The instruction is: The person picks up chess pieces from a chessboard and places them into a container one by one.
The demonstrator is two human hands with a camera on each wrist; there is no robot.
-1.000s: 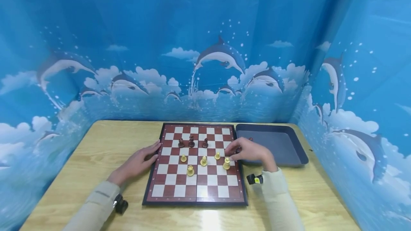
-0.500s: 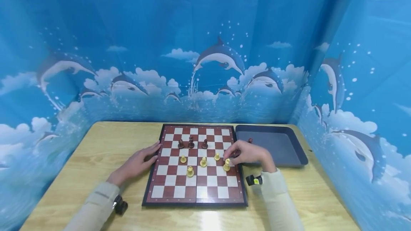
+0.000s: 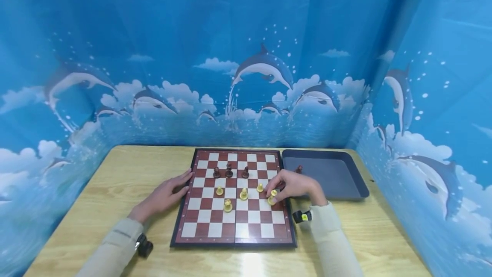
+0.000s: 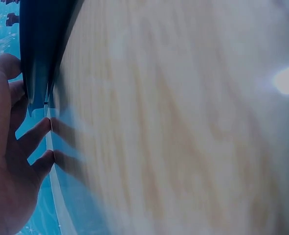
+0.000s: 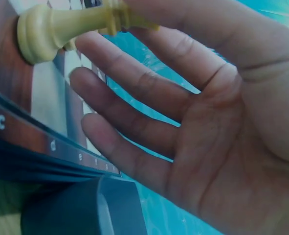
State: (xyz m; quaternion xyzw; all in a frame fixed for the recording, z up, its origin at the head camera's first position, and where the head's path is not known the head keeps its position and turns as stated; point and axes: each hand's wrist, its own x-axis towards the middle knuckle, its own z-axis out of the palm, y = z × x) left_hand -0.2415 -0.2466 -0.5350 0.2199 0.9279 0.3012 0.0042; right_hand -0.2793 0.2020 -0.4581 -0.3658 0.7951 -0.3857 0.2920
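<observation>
My right hand (image 3: 294, 185) pinches the top of a tall cream chess piece (image 3: 272, 199) with thumb and index finger, near the right side of the chessboard (image 3: 247, 228). In the right wrist view this cream chess piece (image 5: 76, 24) has a wide base on or close to the board, and its head is partly hidden by the fingers. The other fingers of that hand are spread away from it. At the board's left edge rests my left hand (image 3: 167, 193), fingers extended; in the left wrist view, the left hand (image 4: 12, 147) touches the dark board edge.
Several cream pieces, such as a queen-like one (image 3: 228, 205) and a pawn (image 3: 260, 187), stand on the board. Farther back are dark pieces (image 3: 229, 170). A grey tray (image 3: 326, 174) sits right of the board, with a dark piece (image 3: 299, 169) by its left side.
My right hand has shifted slightly toward me and leftward, its fingertips closing onto the tall cream piece, which now leans a little. My left hand stays put.
</observation>
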